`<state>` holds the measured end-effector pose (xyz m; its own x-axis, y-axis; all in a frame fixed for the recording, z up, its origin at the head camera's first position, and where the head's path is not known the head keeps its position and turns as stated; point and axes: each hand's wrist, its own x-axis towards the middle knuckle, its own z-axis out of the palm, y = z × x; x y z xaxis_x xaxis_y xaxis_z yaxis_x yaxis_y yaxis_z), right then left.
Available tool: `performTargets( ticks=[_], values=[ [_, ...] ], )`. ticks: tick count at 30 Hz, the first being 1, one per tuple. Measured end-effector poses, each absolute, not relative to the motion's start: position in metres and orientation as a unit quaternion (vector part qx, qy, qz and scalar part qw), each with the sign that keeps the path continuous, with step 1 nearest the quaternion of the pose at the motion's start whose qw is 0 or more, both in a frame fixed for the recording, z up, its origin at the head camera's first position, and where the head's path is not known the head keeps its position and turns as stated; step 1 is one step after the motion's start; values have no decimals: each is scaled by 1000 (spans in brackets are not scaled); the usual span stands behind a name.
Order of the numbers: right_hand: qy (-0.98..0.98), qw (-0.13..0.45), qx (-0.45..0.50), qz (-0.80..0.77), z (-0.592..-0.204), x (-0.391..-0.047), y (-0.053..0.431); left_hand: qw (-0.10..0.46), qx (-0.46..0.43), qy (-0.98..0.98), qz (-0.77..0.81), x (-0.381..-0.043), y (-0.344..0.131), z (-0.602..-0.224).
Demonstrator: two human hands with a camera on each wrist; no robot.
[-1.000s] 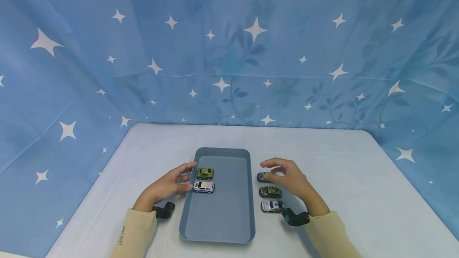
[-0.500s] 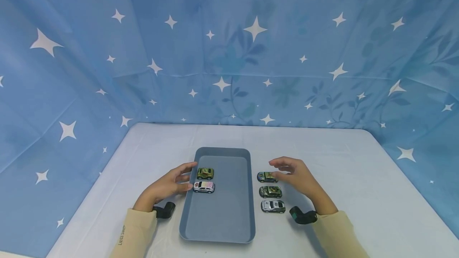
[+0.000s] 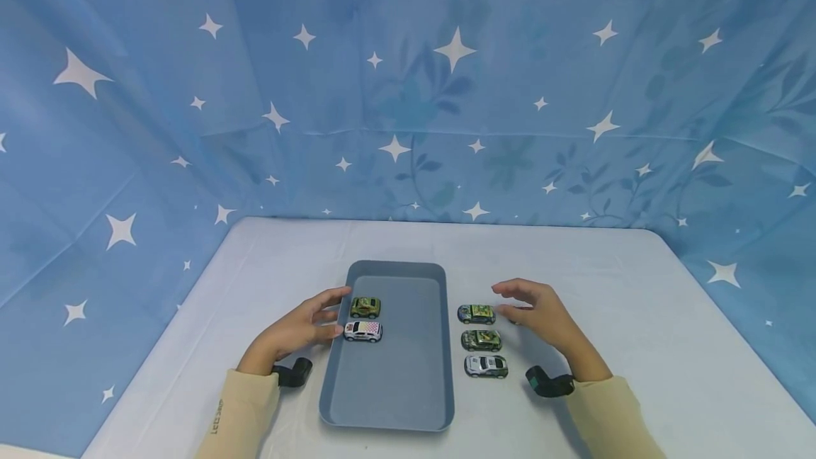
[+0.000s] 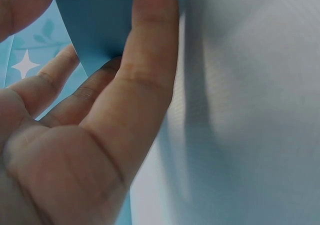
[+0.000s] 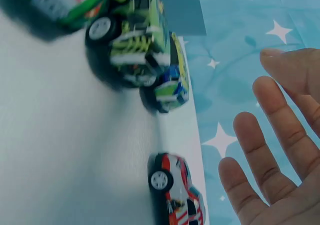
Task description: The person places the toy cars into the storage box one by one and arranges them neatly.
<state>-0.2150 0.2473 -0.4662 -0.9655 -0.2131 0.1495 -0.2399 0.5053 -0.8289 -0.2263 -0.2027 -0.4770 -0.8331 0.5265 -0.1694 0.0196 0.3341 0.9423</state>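
Note:
My left hand (image 3: 295, 329) rests against the outer left wall of the blue-grey tray (image 3: 398, 402), its fingertips and thumb touching near the rim. Inside that tray, beside those fingers, a green-yellow toy car (image 3: 365, 307) sits behind a white toy car (image 3: 363, 331). To the right of the tray, my right hand (image 3: 542, 314) hovers with relaxed fingers and holds nothing. Nearest it is a green, yellow and blue toy car (image 3: 476, 314). A red-and-white toy car (image 5: 182, 190) shows below the fingers in the right wrist view; the hand mostly hides it in the head view.
A camouflage toy car (image 3: 481, 340) and a silver toy car (image 3: 486, 366) are lined up in front of the green-yellow-blue one. White cloth covers the table (image 3: 637, 317). A blue star-patterned curtain (image 3: 542, 76) stands behind it.
My right hand has drawn back to the right, off the green, yellow and blue car, uncovering it. The left hand, tray and cars stay in place.

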Motion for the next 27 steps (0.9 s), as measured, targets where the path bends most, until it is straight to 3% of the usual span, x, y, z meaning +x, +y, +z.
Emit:
performTargets(
  ticks=[27],
  values=[
    [-897, -11, 84, 434, -476, -218, 288, 234, 176, 777, 557, -229, -203, -478]
  ],
)
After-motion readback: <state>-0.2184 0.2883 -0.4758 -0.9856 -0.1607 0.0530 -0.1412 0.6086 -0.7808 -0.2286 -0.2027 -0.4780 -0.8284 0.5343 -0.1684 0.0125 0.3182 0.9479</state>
